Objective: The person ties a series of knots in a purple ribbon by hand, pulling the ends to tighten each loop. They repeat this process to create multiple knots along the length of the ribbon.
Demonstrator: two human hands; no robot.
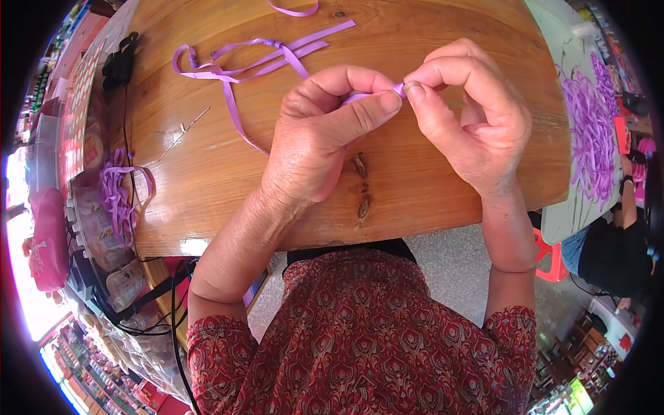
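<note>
Both my hands meet over the wooden table, thumbs and forefingers pinching a purple ribbon. My left hand (325,124) grips the folded or knotted part between thumb and index finger. Close against it, my right hand (477,104) pinches the same spot from the right, fingers curled. The purple ribbon (400,89) shows as a small bit between the fingertips; the rest of that piece is mostly hidden behind my left hand. Beyond my left hand, more purple ribbon (232,114) lies looped on the table, with small knots and cut ends.
The wooden table (429,200) has a thin metal wire tool (183,131) on its left and a black object with a cord (121,62) at its far-left edge. Ribbon bundles (117,187) hang at left. A pale table (560,207) at right holds a purple ribbon heap (591,131); a person (609,256) is beside it.
</note>
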